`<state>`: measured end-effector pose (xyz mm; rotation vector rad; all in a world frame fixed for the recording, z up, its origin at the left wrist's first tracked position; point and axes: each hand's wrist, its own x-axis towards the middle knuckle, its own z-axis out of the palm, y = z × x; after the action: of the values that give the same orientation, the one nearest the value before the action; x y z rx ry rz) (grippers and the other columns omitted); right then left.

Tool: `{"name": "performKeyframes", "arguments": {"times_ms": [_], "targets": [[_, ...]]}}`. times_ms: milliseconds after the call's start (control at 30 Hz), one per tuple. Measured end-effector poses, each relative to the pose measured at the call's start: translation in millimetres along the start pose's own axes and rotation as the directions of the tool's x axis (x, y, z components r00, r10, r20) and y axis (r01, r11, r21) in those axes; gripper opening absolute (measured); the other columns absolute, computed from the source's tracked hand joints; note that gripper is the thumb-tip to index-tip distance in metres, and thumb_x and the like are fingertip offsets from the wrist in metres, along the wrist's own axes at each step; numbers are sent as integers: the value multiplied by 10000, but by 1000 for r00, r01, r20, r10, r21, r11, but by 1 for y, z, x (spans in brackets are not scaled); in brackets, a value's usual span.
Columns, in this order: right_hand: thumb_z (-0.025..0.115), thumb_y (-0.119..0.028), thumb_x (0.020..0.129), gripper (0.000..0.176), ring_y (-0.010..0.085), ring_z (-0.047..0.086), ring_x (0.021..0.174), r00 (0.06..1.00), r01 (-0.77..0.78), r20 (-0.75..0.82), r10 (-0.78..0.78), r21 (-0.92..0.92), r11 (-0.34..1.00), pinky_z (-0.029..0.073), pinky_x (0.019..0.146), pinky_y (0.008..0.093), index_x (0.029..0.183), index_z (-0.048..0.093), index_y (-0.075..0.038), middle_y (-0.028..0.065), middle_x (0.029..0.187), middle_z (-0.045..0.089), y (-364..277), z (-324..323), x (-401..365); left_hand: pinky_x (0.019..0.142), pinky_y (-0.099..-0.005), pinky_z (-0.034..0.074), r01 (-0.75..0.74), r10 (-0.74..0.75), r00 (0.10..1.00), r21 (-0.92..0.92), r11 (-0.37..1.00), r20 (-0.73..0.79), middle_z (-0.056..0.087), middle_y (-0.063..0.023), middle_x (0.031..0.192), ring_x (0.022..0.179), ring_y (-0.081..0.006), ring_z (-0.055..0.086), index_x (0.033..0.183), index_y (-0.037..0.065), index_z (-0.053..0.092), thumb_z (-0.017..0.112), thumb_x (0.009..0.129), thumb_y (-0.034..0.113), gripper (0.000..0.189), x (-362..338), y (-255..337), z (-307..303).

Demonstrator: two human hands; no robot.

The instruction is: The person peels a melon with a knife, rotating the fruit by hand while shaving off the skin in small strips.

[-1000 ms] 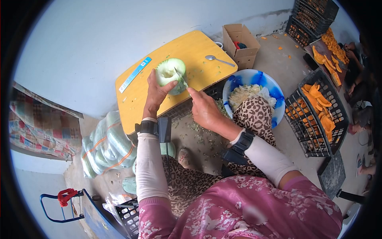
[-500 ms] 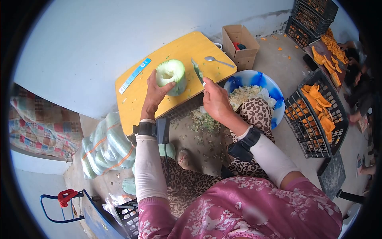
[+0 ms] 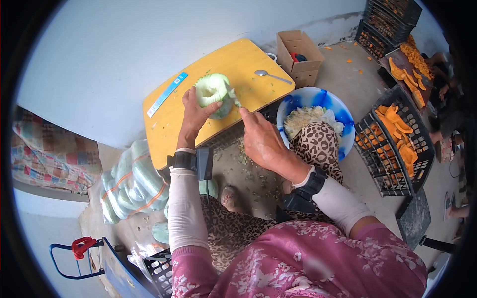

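While the left hand [image 3: 195, 117] holds the gourd [image 3: 224, 99] in a part-curled grip, the right hand [image 3: 264, 141], clenched around the knife [image 3: 236, 99], should pare shallowly.

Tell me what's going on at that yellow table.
A person's left hand steadies a hollowed green melon on the yellow table, while the right hand holds a knife at its side. The melon looks partly peeled: pale around the top, greener lower down. A metal spoon lies on the table, and a blue-and-white basin of pale scraps stands beside it.
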<state>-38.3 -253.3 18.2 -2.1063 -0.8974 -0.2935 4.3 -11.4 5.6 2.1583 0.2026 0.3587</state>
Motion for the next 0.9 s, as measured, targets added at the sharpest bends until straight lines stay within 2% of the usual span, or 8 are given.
{"name": "performKeyframes", "arguments": {"times_ms": [67,167,267,367,467,567,667,900], "targets": [[555,-2,832,519,426,623,785,993,96,-68,-92,53,994,525,672,483,1323,437,121,256,966,573,6,9,2,1130,-385,376,15,-15,1000,23,1000,13,220,-228,1494,1382,-356,340,1498,-108,205,885,693,393,1167,0,2,-3],[549,7,835,505,424,618,795,997,46,-61,-44,32,998,524,686,481,1315,442,123,251,956,571,0,8,6,1125,-391,383,-22,21,1000,64,998,9,223,-230,1493,1374,-358,355,1497,-106,210,881,689,412,1171,2,-8,-2],[549,53,829,524,455,592,929,999,-22,37,19,84,996,496,792,490,1332,422,124,283,1037,579,0,3,7,1118,-398,391,-22,22,1000,90,996,-4,228,-233,1488,1380,-355,348,1498,-104,212,875,691,423,1169,2,-7,-2],[556,53,822,524,457,591,916,999,13,47,-17,95,995,492,785,495,1324,425,130,286,1013,579,5,4,7,1110,-395,398,19,-19,1000,-43,999,-6,227,-231,1486,1381,-353,344,1497,-105,213,872,696,416,1161,-3,3,-2],[556,19,825,496,419,628,808,996,84,-31,-83,45,995,531,700,474,1298,455,124,248,944,583,10,11,8,1101,-399,411,-9,8,1000,-5,1000,-4,228,-221,1480,1375,-348,346,1504,-79,225,868,707,402,1131,1,-5,-2],[560,22,819,490,418,632,793,996,87,-24,-86,32,996,534,690,473,1284,456,137,251,931,586,8,9,8,1099,-404,417,-5,5,1000,-31,999,6,231,-210,1473,1364,-344,353,1508,-46,245,868,712,389,1100,-3,2,-2],[569,50,812,519,460,585,891,998,11,64,-17,82,997,485,761,500,1305,434,139,288,992,576,5,5,8,1098,-410,420,-5,5,1000,-59,998,-1,238,-202,1466,1359,-341,356,1508,-26,260,871,709,385,1086,-4,1,-1],[569,31,808,488,431,656,784,997,32,75,-31,-9,999,549,679,474,1266,460,157,275,931,598,-3,-1,9,1084,-401,437,13,-14,1000,-85,996,-13,240,-191,1467,1353,-330,367,1506,-28,266,871,709,365,1075,-5,3,-1]]}}
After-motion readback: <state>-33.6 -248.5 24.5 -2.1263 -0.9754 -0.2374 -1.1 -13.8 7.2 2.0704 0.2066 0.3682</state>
